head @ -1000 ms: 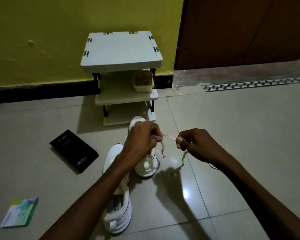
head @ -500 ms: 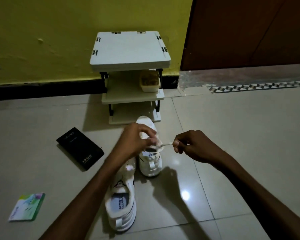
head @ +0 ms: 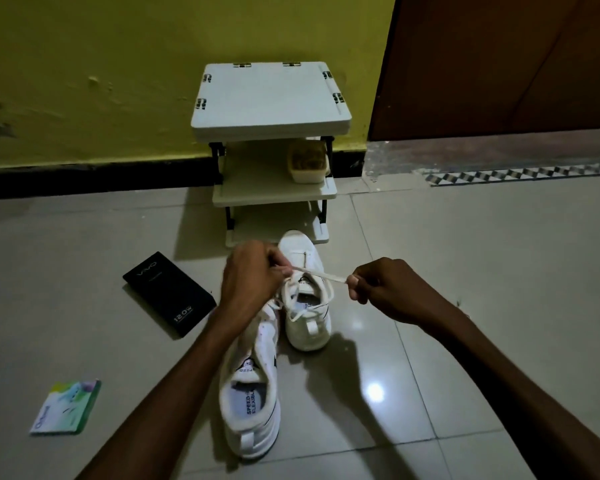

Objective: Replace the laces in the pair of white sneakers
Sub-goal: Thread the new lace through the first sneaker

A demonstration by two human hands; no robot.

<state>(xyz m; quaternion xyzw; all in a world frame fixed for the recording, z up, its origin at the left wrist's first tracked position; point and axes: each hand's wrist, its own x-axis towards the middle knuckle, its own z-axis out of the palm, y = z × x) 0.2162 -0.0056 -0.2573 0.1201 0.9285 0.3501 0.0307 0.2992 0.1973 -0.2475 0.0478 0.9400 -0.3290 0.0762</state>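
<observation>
**lacefan:** Where's the lace (head: 318, 274) at?

**tiedup:** Pulled taut above the far sneaker (head: 309, 329), which stands on the floor tiles (head: 482, 271) touching the near sneaker (head: 252, 407). The left hand (head: 252, 277) pinches 1 end, the right hand (head: 383, 289) the other, hands apart.

**lacefan:** Which step?

**tiedup:** Working the top eyelets, I'd guess. Pulling out or threading in, can't tell. Next needs an even pull with the shoe steadied.

Dim frame: one white glare spot sits on glossy pale grey floor tiles (head: 375, 391), dark soft shadows lie beneath the forearms, the left hand (head: 253, 275) is slightly motion-blurred, and the edges bow.
</observation>
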